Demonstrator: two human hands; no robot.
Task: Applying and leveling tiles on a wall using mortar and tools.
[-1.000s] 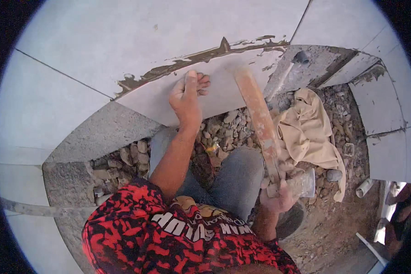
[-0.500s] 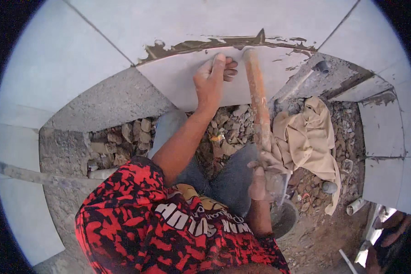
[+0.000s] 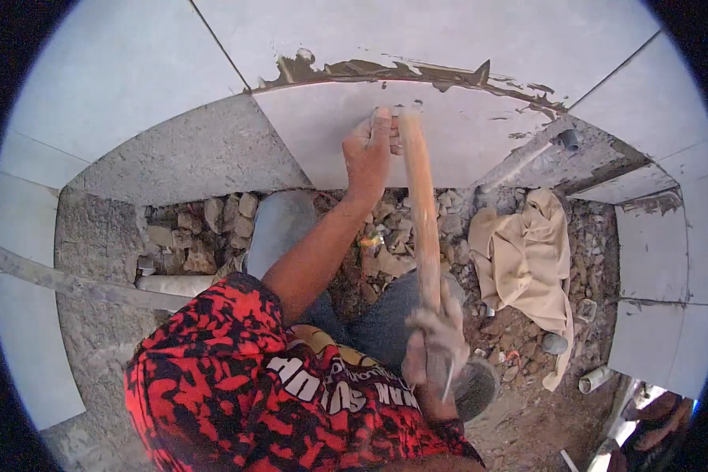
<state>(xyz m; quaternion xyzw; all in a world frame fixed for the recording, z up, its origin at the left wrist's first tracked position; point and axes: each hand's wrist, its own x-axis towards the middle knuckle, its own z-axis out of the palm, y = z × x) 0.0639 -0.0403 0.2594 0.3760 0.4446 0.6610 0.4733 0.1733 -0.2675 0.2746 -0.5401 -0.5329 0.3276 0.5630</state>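
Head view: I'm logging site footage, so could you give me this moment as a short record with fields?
Left hand: fingers curled, in front of the white tile; contact unclear
Right hand: closed around the wooden stick
Stick top: near the left hand's fingers, in front of the tile; blurred, touch uncertain
Mortar: smeared along the tile's upper edge
Cloth: beige, crumpled, on the rubble, right of the stick
Shirt: red and black, patterned

Orange-brown bar [image 3: 422,220], whitish tile [image 3: 464,138], beige cloth [image 3: 523,256], red and black camouflage shirt [image 3: 204,362] (white lettering [image 3: 293,381]), blue jeans [image 3: 279,236]
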